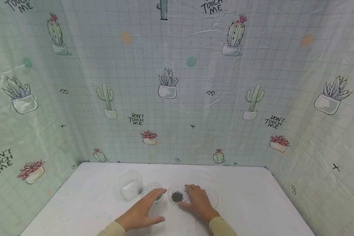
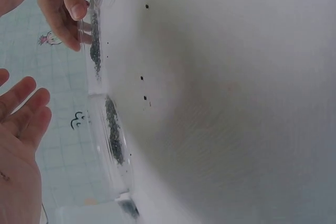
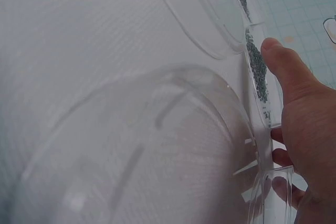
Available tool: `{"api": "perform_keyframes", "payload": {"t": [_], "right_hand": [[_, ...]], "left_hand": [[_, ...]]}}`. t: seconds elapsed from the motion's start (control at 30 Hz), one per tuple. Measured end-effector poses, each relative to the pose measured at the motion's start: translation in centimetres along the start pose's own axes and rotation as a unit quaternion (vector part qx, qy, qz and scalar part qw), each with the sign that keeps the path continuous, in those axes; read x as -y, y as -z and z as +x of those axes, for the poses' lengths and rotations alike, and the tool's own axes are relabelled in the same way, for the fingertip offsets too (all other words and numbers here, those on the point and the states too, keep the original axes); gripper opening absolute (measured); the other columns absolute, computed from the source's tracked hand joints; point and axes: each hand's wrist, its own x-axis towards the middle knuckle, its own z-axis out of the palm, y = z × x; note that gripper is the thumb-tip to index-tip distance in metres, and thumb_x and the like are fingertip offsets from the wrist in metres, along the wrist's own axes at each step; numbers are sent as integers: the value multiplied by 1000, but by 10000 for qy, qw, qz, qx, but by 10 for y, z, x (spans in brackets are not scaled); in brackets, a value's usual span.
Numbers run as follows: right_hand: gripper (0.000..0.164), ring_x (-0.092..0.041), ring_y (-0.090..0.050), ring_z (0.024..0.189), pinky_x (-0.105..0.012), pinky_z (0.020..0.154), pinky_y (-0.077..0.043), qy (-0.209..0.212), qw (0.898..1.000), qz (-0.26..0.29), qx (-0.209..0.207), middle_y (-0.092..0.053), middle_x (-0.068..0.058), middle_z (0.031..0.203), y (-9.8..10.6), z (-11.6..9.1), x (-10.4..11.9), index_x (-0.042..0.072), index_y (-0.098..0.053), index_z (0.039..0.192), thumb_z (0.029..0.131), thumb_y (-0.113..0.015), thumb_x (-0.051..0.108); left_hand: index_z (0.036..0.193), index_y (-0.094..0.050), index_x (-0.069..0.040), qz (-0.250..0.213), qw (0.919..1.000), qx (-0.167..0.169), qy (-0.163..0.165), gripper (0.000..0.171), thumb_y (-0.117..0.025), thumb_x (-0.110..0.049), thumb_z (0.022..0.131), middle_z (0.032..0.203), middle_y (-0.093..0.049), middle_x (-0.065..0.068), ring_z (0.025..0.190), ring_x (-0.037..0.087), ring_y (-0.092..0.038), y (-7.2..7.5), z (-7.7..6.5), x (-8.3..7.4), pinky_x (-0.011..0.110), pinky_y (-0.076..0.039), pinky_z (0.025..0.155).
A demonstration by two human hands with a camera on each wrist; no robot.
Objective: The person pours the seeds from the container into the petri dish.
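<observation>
**Right hand on right-hand dish of dark grains; left hand spread wide, holding nothing**

Two clear round dishes, side by side on the white counter [image 1: 247, 200], dark grains in both.

Right dish [image 1: 177, 187]: right hand [image 1: 200, 204] has it, thumb at the near side, fingers curled round the far right side. Grip is about dish-wide. Its dark grains [image 1: 177, 197] sit mostly in a central heap, with loose specks scattered around. Dish is flat on the counter.

Left dish [image 1: 149, 188]: left hand [image 1: 141, 211] is above and in front of it, thumb well apart from the fingers. Forefinger crosses part of the dish in the head view; left wrist view shows the fingers apart from it. Grains in there too, partly hidden by the hand.

Around them: clear tub [image 1: 130, 178] just left of the left dish, something pale inside, can't tell what. Three clear round pieces: front one [image 1: 177, 224] nearest the person, front-right one [image 1: 199, 228] partly under the right forearm, side one [image 1: 214, 196] behind the right hand. Can't tell if lids or dishes.

A few stray specks [image 2: 142, 78] lie on the counter in front of the dishes. Cactus-print curtain [image 1: 191, 108] behind.
</observation>
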Motion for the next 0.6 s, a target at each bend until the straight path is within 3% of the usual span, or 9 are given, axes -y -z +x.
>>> {"api": "perform_keyframes", "payload": {"t": [0.37,0.6], "right_hand": [[79,-22,-51,113,-45,93,-44,-1,10000,-40,25,-56,-2,123,0,-1,0,12,-51,128,70,-61,65],[80,-23,-52,111,-45,91,-45,74,9999,-72,-56,-57,-3,121,0,-1,-1,11,-51,128,69,-62,65]], "left_hand": [[142,-28,-19,-20,9994,321,-160,82,-68,-48,76,141,-39,-5,126,15,-44,-7,-1,-6,37,-45,99],[142,-29,-17,-228,9977,568,-296,83,-68,-49,76,140,-39,-3,127,20,-44,-11,-1,-9,43,-44,99]]}}
